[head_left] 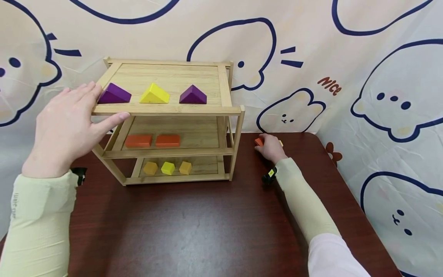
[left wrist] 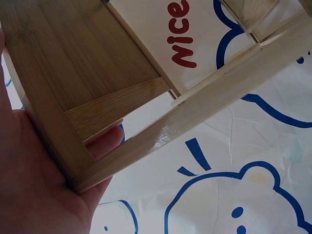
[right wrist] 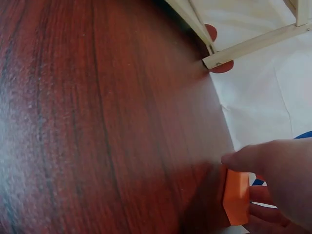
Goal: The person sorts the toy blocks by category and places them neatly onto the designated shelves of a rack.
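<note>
A three-tier wooden shelf rack (head_left: 173, 110) stands on the dark table. My left hand (head_left: 67, 125) rests on its top left corner, thumb straight along the front edge, fingers along the side near a purple triangular block (head_left: 115, 94). From below, the left wrist view shows that hand (left wrist: 39, 180) about the corner of the board (left wrist: 73, 53). Far to the right, my right hand (head_left: 271, 148) pinches an orange block (right wrist: 236, 197) at the table's back edge; the hand covers part of it. A bit of yellow (head_left: 281, 143) shows just past this hand.
On the top tier also sit a yellow triangular block (head_left: 154, 94) and a second purple one (head_left: 193, 95). Two orange rectangular blocks (head_left: 167, 141) lie on the middle tier, three yellow cubes (head_left: 168, 168) on the bottom. A patterned cloth (head_left: 391, 154) hangs behind and right.
</note>
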Motion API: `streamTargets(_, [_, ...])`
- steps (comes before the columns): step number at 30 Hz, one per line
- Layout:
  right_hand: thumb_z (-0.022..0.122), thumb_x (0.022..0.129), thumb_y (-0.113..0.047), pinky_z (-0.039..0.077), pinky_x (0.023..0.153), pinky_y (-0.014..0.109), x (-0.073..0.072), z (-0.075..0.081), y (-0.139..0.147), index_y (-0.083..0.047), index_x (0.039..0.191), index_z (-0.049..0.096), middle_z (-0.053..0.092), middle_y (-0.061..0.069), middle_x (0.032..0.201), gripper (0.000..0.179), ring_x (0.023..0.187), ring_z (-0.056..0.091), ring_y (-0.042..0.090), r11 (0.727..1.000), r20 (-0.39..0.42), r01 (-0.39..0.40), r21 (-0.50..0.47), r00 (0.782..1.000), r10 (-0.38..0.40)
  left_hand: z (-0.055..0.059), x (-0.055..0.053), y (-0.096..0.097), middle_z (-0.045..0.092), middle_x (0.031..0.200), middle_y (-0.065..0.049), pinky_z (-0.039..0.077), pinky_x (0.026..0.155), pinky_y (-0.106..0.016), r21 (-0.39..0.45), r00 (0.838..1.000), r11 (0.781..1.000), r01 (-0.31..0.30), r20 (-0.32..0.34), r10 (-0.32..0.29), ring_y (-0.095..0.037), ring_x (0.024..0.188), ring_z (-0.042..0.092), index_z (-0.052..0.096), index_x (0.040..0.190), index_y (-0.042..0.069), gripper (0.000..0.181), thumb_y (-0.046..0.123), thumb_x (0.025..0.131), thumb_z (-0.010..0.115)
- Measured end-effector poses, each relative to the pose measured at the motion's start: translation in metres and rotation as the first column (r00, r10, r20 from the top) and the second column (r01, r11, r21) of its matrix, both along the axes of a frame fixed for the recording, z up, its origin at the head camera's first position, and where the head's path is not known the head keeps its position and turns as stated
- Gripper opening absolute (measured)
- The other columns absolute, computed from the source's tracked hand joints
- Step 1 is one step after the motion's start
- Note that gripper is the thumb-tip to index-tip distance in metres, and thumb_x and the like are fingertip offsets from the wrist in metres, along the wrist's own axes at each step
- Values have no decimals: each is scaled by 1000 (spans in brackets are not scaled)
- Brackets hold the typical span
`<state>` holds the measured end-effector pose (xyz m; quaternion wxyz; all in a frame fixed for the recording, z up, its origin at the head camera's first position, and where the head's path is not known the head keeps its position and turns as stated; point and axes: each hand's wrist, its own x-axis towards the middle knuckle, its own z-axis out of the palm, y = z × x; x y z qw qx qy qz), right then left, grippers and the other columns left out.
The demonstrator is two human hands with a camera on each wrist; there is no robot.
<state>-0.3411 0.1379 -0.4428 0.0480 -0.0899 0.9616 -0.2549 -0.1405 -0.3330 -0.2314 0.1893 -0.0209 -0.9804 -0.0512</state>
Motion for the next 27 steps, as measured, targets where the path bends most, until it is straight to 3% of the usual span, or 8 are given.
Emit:
streamTargets(7, [70, 95, -9, 45, 106, 51, -1, -4, -1, 6, 143, 53, 57, 27, 137, 53, 112, 56, 38, 999, -46, -11, 47, 999, 13, -2, 0, -1, 32, 156, -32, 9, 124, -46, 2, 1000, 1000, 6, -13, -6, -50, 143, 30, 30, 157, -3, 98, 68, 94, 55])
streamTargets(15, [66, 96, -7, 43, 109, 51, -1, -2, -3, 8, 145, 50, 53, 29, 139, 53, 118, 54, 39, 997, -39, -9, 82, 999, 12, -2, 0, -1, 34, 155, -31, 10, 124, -45, 4, 999, 1000, 14, -33, -14, -49, 143, 31, 31, 157, -3, 97, 67, 94, 56])
streamTargets(27, [65, 95, -6, 43, 108, 51, 2, -3, 0, 10, 142, 52, 54, 30, 136, 51, 117, 53, 40, 998, -75, -5, 59, 997, 10, -2, 0, 0, 30, 157, -31, 9, 124, -46, -3, 1000, 1000, -2, -6, 2, -50, 144, 29, 29, 158, -2, 98, 68, 95, 54])
